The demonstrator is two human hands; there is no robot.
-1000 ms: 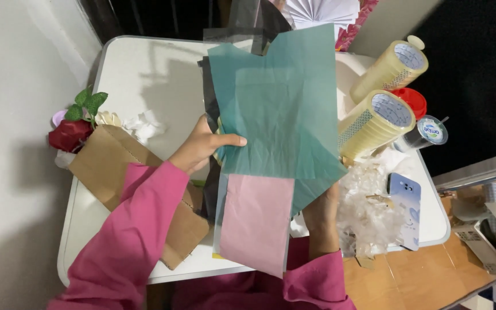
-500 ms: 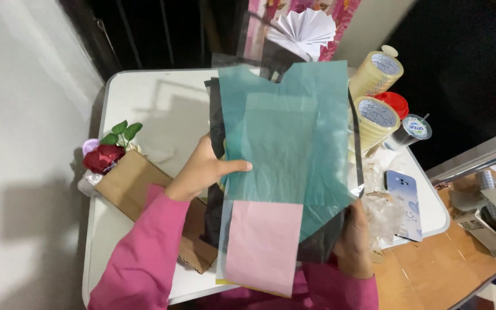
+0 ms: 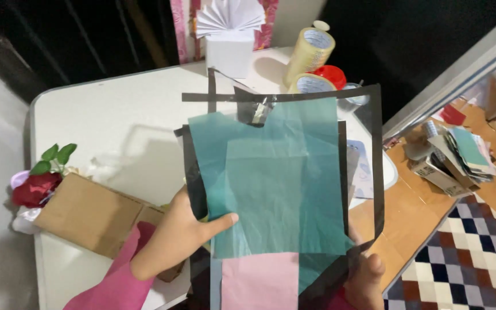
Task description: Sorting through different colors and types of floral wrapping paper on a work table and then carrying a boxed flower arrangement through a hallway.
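We hold a stack of thin sheets up above the white table (image 3: pixel 104 123): translucent teal tissue paper (image 3: pixel 276 183) on top, a pink sheet (image 3: pixel 259 281) showing at the bottom, and a clear film with black borders (image 3: pixel 374 172) behind them. Our left hand (image 3: pixel 179 235) grips the stack's left edge, thumb laid flat across the teal paper and fingers hidden behind, so the layers stay pinched together. Our right hand (image 3: pixel 363 281) supports the lower right corner from underneath; only its fingers show, curled at the edge. Lifted this way, the sheets hang flat and their alignment is easy to see. On the table lie a brown cardboard piece (image 3: pixel 87 212), a red artificial rose (image 3: pixel 35 188), yellowish tape rolls (image 3: pixel 311 51) and a white box with a pleated paper fan (image 3: pixel 229 34).
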